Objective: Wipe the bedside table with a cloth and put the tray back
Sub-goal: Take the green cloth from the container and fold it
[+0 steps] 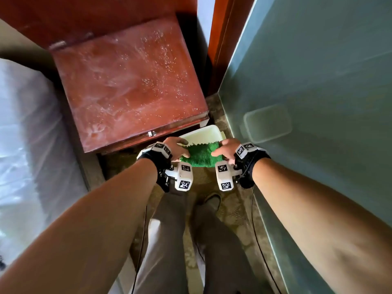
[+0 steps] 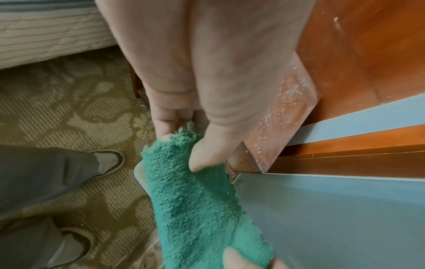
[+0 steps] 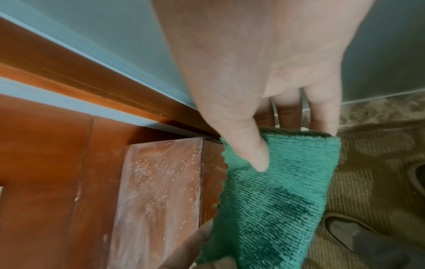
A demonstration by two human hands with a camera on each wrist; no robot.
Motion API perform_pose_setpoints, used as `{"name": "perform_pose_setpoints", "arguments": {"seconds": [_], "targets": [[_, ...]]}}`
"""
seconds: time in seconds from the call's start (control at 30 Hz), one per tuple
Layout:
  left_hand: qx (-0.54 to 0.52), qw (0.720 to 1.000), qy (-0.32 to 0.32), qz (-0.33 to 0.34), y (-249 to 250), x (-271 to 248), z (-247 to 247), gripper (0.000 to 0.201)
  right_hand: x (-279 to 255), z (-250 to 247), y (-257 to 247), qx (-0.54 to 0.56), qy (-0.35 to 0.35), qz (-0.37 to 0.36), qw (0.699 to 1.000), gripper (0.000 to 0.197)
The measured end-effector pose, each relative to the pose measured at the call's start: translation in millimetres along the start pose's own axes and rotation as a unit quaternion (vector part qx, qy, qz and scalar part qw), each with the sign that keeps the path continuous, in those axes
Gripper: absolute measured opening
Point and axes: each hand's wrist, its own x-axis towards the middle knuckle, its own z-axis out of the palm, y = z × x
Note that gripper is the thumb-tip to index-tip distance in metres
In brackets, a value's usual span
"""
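A folded green cloth [image 1: 201, 154] is stretched between both hands, in the air just in front of the bedside table. My left hand [image 1: 178, 150] pinches its left end, thumb on top [image 2: 204, 154]. My right hand [image 1: 224, 150] pinches its right end, thumb on top [image 3: 255, 154]. The cloth [image 2: 200, 200] [image 3: 273, 196] fills the lower part of both wrist views. The red-brown bedside table [image 1: 127, 81] has a top smeared with white streaks and specks. A white tray [image 1: 203, 132] sits on the floor under my hands, partly hidden by the cloth.
A bed with pale covers [image 1: 27, 134] lies to the left. A grey-green glass wall [image 1: 307, 81] stands close on the right, with a wooden frame [image 1: 220, 39] behind the table. My legs and shoes [image 1: 210, 201] stand on patterned carpet [image 2: 57, 112].
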Motion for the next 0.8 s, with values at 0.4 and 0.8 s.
{"name": "perform_pose_setpoints", "arguments": {"seconds": [0.4, 0.8], "targets": [[-0.042, 0.997, 0.061, 0.012, 11, -95, -52, 0.026, -76, 5, -83, -0.095, 0.035, -0.079, 0.992, 0.037], [-0.162, 0.982, 0.093, 0.009, 8, -105, -161, 0.011, -99, 26, -203, -0.104, -0.005, -0.095, 0.990, 0.042]]}}
